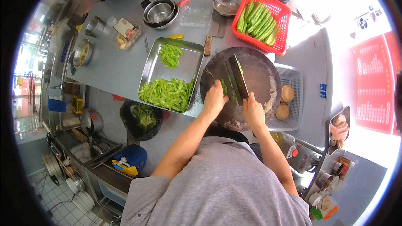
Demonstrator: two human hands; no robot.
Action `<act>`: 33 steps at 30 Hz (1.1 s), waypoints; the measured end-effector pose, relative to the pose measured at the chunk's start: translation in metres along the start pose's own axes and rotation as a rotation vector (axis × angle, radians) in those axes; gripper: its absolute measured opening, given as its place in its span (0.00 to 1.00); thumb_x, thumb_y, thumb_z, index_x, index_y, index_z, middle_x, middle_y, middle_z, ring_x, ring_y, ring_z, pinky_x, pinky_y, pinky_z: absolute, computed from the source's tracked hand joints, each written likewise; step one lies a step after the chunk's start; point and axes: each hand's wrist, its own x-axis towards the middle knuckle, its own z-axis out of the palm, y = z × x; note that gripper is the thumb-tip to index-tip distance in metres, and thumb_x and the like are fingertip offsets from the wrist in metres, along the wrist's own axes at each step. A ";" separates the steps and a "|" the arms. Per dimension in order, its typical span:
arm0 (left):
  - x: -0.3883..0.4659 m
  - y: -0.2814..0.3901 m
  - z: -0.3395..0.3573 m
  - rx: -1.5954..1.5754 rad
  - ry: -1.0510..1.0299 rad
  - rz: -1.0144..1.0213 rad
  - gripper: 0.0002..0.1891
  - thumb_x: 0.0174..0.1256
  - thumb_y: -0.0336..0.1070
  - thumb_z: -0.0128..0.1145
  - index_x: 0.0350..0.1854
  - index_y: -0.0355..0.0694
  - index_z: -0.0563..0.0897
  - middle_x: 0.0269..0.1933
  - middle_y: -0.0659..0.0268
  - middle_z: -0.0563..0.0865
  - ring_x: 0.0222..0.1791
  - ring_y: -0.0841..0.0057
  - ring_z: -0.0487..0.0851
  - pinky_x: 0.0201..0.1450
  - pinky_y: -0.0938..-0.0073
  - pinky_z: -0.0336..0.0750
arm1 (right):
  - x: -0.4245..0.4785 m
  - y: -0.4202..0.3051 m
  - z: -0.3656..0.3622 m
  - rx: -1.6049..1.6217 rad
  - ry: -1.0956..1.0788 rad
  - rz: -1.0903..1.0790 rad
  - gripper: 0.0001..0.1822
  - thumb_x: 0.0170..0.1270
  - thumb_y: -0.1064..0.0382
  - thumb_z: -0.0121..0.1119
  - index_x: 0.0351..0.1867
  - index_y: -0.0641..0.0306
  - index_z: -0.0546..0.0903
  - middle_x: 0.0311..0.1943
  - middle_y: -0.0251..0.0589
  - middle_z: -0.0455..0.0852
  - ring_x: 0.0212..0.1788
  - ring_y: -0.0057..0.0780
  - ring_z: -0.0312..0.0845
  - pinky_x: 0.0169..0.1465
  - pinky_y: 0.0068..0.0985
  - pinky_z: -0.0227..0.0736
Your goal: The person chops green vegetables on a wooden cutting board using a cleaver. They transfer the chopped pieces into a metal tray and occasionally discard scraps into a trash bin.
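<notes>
My right hand (253, 110) is closed on the handle of a cleaver (237, 77), whose broad blade stands over a round, dark chopping block (260, 66). At the block's left side, my left hand (215, 96) has its fingers bent against a piece of green vegetable (224, 87); how firmly it holds it is unclear. Thin green bits lie beside the blade. Left of the block, a steel tray (154, 69) holds a large heap of sliced green vegetable (166, 93) and a smaller heap (170, 55). Behind the block, a red plastic basket (286, 31) holds several long green gourds (259, 20).
A second cleaver (208, 45) lies behind the block. Nested steel bowls (159, 12) and a plastic container with a phone (125, 33) stand at the back left. Below the counter's edge sits a black-lined bin (125, 121). A grey basket (296, 100) adjoins the block's right side.
</notes>
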 end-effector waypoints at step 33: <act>0.023 -0.010 -0.007 -0.198 -0.074 -0.271 0.14 0.51 0.38 0.61 0.19 0.30 0.82 0.15 0.56 0.83 0.18 0.70 0.85 0.29 0.72 0.79 | -0.001 -0.040 0.019 -0.126 0.003 -0.084 0.07 0.63 0.67 0.47 0.40 0.66 0.67 0.23 0.56 0.83 0.28 0.55 0.83 0.31 0.47 0.76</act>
